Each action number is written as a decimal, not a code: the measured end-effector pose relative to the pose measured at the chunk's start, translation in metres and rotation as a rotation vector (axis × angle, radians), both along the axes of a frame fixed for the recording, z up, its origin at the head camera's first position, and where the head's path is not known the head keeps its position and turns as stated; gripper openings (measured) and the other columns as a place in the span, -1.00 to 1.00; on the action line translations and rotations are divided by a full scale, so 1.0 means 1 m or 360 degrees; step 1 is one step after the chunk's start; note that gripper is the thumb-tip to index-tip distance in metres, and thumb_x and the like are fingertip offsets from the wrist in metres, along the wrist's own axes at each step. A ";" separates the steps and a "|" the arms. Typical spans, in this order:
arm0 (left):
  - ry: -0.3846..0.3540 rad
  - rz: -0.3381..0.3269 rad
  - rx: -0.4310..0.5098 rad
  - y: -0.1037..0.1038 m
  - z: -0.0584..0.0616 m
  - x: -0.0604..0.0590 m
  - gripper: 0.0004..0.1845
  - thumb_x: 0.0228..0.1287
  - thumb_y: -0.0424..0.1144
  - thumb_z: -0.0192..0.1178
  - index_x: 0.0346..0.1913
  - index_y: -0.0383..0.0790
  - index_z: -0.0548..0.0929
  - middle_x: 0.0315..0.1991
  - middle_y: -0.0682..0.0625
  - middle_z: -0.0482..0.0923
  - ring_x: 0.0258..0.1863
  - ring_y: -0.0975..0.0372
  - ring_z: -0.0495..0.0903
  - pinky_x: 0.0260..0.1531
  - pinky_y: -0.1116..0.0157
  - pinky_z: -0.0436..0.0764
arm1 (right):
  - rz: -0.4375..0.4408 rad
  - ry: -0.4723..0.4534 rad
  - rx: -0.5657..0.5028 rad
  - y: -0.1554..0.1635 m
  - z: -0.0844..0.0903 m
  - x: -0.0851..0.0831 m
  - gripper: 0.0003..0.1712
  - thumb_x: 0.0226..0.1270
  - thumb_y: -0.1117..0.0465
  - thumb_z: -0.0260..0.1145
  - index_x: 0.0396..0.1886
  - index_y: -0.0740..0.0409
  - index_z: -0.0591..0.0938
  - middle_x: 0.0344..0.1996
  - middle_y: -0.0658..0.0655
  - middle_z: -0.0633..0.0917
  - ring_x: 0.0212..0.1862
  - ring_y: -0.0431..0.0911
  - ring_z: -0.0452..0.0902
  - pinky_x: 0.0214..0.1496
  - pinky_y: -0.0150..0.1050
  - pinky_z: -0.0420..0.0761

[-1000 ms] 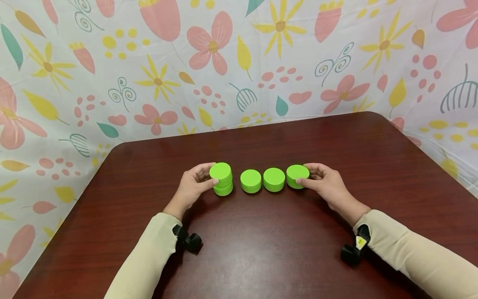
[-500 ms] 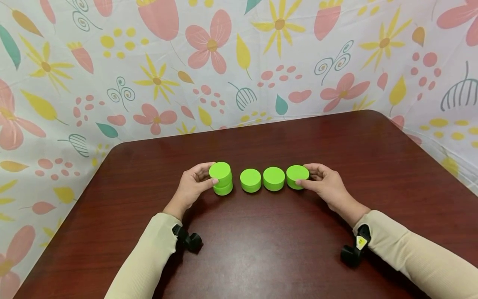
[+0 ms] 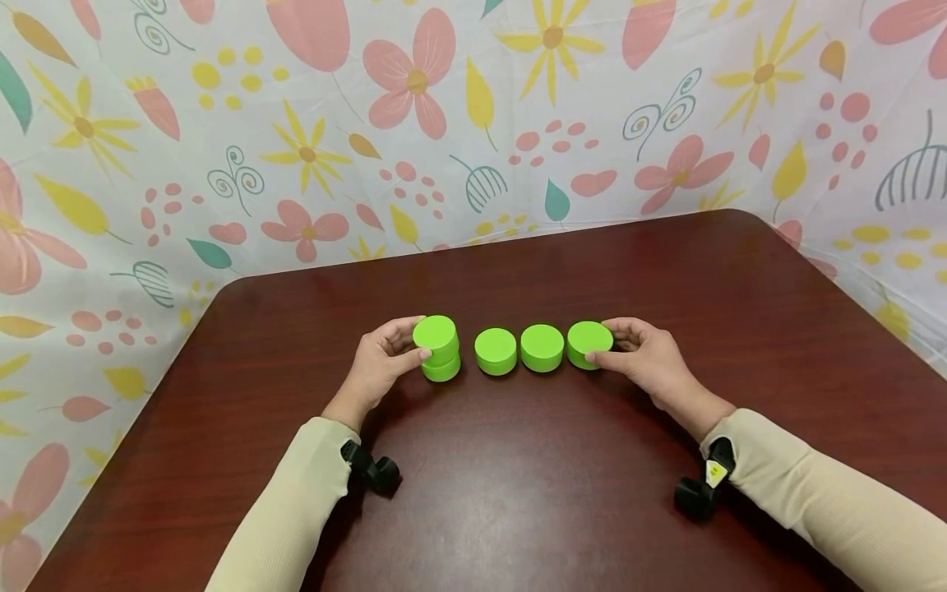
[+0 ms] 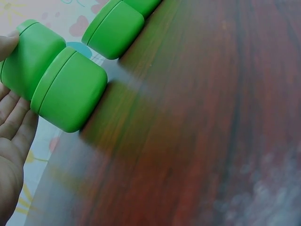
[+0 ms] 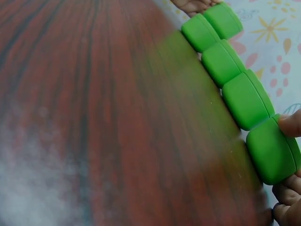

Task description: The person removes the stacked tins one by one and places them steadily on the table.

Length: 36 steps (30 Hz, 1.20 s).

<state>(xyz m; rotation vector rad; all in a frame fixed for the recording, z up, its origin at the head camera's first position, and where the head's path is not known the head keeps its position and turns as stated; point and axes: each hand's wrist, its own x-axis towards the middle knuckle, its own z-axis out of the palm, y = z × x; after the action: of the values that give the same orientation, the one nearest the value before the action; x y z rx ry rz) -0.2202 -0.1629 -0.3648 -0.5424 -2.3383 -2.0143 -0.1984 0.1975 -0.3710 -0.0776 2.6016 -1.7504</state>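
My left hand (image 3: 381, 366) holds the top round green plastic block (image 3: 435, 335), with my thumb and fingers curled around its sides. It sits on another round green plastic block (image 3: 442, 369), so the two make a small stack. The top one sits a little toward 10 o'clock, not right over the bottom one.

My right hand (image 3: 644, 362) pinches the far-right green plastic block (image 3: 588, 343) between thumb and fingers. That block lies flat on the dark red wooden tabletop (image 3: 518, 493).

Two more green plastic blocks sit in between, the left middle block (image 3: 495, 351) and the right middle block (image 3: 542, 347). They are just beside each other. The stack is at 9 o'clock from them and my right block is at 3 o'clock.

I think the best way is to go slow. I should nudge the top block toward 4 o'clock until its edges line up, then let go softly so the stack does not tip. I should hold the right block level and keep it clear of its neighbour.
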 end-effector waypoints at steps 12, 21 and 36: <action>-0.0015 -0.0048 -0.0020 0.000 0.002 -0.002 -0.49 0.07 -0.52 0.27 0.15 -0.41 0.47 0.03 -0.24 0.56 -0.08 0.33 0.58 -0.07 0.39 0.55 | -0.0031 -0.0020 -0.0290 0.002 0.015 0.003 -0.18 0.19 0.12 0.35 0.34 0.35 0.22 0.27 0.30 0.34 0.32 0.08 0.24 -0.08 -0.64 0.42; -0.0066 -0.0122 -0.0288 -0.011 0.016 0.001 -0.33 0.10 -0.45 0.28 0.30 -0.29 0.32 0.25 -0.26 0.35 0.24 0.01 0.36 0.15 0.13 0.42 | 0.0033 0.0098 -0.0441 -0.021 0.052 -0.006 -0.27 0.19 0.21 0.35 0.31 0.30 0.28 0.27 0.22 0.37 0.32 -0.03 0.27 -0.03 -0.58 0.47; -0.0237 -0.0176 -0.0441 -0.023 0.003 -0.001 -0.32 0.07 -0.37 0.34 0.29 -0.31 0.35 0.23 -0.21 0.39 0.23 0.01 0.38 0.18 0.06 0.37 | 0.0592 0.0096 0.0062 -0.120 0.057 -0.025 -0.28 0.07 0.08 0.43 0.23 0.18 0.42 0.21 0.16 0.48 0.28 0.02 0.34 0.25 -0.03 0.37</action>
<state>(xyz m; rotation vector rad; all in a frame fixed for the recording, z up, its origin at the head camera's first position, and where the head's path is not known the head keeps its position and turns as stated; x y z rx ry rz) -0.2210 -0.1856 -0.3618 -0.5571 -2.7592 -1.8409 -0.2235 0.0774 -0.3142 -0.5810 2.4537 -1.5867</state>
